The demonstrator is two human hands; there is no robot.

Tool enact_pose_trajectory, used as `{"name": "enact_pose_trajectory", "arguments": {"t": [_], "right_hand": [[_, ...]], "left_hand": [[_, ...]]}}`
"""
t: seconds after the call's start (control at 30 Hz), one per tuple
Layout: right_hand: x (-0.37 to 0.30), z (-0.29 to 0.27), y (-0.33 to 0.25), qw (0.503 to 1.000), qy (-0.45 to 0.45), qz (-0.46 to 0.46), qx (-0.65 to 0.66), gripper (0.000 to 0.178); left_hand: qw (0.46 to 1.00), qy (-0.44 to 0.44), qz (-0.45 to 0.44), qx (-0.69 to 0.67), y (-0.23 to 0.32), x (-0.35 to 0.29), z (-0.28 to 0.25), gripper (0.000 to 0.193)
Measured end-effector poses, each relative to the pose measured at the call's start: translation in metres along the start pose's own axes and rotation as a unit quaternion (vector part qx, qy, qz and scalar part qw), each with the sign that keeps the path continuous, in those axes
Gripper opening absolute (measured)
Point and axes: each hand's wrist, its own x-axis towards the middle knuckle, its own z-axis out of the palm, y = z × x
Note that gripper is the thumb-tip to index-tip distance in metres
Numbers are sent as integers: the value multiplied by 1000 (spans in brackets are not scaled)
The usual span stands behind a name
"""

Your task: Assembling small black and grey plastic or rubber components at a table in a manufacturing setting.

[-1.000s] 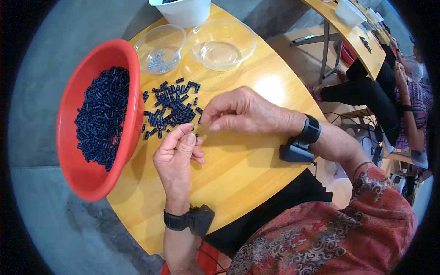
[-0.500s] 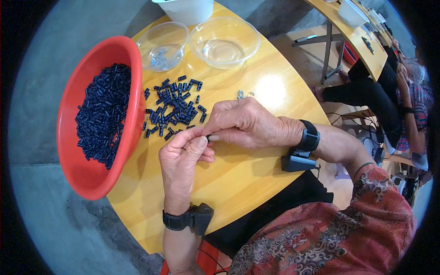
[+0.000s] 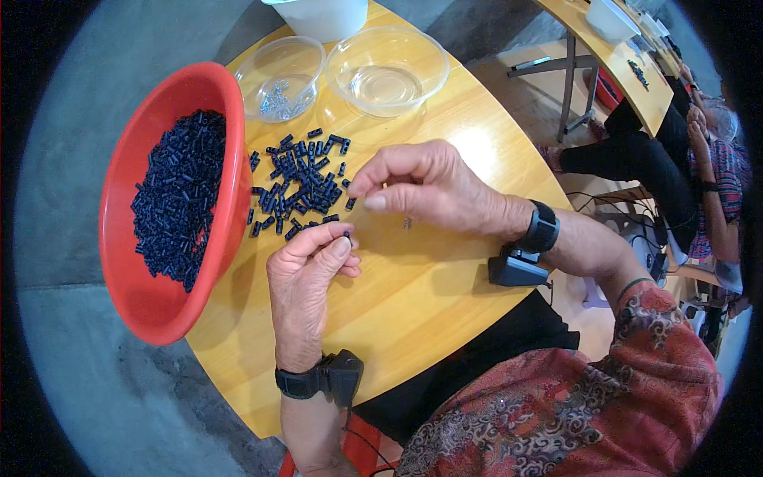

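A small black plastic piece [image 3: 346,234] is pinched between the thumb and forefinger of my left hand [image 3: 308,266], just in front of the pile. My right hand [image 3: 433,187] hovers above and to the right, thumb and forefinger apart with nothing visible between them. Several short black plastic pieces [image 3: 306,179] with small holes lie loosely heaped on the table beyond my left hand. Below my right palm a tiny silvery metal part [image 3: 408,223] shows; its exact kind is too small to tell.
A tilted red basin [image 3: 226,230] full of black pieces stands at left. Behind the pile are a clear bowl [image 3: 262,107] with small silvery parts, another clear bowl [image 3: 433,83] and a white tub [image 3: 326,20]. Another person [image 3: 715,183] sits near a second table [image 3: 652,103] at right.
My right hand has come away from the left, rising slightly, and its fingers have parted. My left hand has shifted a little left and nearer, still holding the black piece.
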Motion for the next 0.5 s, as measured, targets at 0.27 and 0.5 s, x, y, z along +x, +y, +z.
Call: {"name": "enact_pose_trajectory", "arguments": {"t": [0.27,0.5], "right_hand": [[4,-12,-12,982,6,154,106,13],[6,-14,2,999,-28,25,20,13]], "left_hand": [[1000,26,10,-3,0,1,-6,15],[999,8,-11,-49,2,2,-10,13]]}}
